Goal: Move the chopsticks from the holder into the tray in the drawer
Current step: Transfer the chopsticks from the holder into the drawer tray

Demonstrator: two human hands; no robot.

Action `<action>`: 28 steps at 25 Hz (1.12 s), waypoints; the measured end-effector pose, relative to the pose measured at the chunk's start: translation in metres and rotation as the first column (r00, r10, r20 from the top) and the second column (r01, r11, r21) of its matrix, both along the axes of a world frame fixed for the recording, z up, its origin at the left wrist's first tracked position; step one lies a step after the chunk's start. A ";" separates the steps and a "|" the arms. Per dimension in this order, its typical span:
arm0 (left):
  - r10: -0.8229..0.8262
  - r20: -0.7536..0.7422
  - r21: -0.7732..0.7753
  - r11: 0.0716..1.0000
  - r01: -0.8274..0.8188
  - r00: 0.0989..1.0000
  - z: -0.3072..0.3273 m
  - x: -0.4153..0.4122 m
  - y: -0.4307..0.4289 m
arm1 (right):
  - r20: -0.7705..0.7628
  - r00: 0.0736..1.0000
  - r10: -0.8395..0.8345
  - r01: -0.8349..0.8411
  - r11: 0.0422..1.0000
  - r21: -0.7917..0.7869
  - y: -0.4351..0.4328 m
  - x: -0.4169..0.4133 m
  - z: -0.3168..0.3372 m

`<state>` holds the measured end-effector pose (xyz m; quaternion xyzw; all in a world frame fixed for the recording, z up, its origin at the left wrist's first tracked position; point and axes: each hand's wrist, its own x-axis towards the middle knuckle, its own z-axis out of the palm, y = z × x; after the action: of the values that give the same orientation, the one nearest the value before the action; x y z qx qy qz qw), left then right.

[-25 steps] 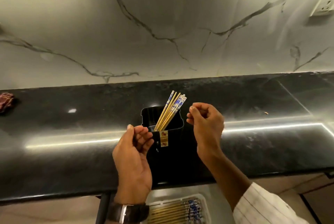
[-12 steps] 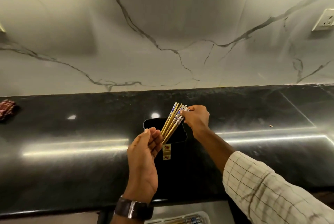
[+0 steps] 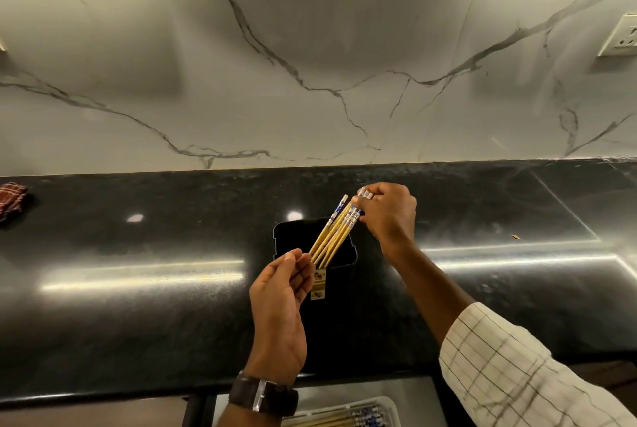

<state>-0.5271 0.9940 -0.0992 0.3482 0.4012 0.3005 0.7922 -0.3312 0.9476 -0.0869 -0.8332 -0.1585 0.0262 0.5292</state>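
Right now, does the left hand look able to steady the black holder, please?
Probably yes: the left hand is open right beside the holder, nothing lies between them, and the right hand grips the chopsticks higher up.

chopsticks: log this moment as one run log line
right hand: grips chopsticks by patterned tops | left hand: open, beside lower ends | chopsticks: tilted over holder | tray: holds other chopsticks

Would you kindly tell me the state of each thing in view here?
holder, upright on the counter
chopsticks, tilted, lower ends at the holder's mouth
right hand, gripping the chopsticks' patterned ends
left hand, open, fingers beside the chopsticks
drawer, open
tray, in the drawer, holding other chopsticks
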 end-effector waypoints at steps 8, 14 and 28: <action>0.012 0.045 0.149 0.989 -0.019 0.999 0.009 -0.004 -0.016 | 0.180 0.984 -0.004 -0.050 0.955 0.292 -0.048 -0.030 0.087; 0.064 0.255 -0.146 0.989 -0.027 0.965 0.025 -0.013 -0.056 | -0.294 0.942 0.161 0.059 0.784 0.618 -0.107 -0.070 0.088; 0.264 -0.051 -0.376 0.888 -0.264 0.963 -0.062 -0.073 -0.086 | -0.816 0.484 0.316 0.444 0.714 0.540 -0.151 -0.159 -0.069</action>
<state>-0.5998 0.9085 -0.1612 0.1304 0.4944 0.3223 0.7966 -0.4898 0.7967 -0.1559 -0.4403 0.1697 0.3609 0.8044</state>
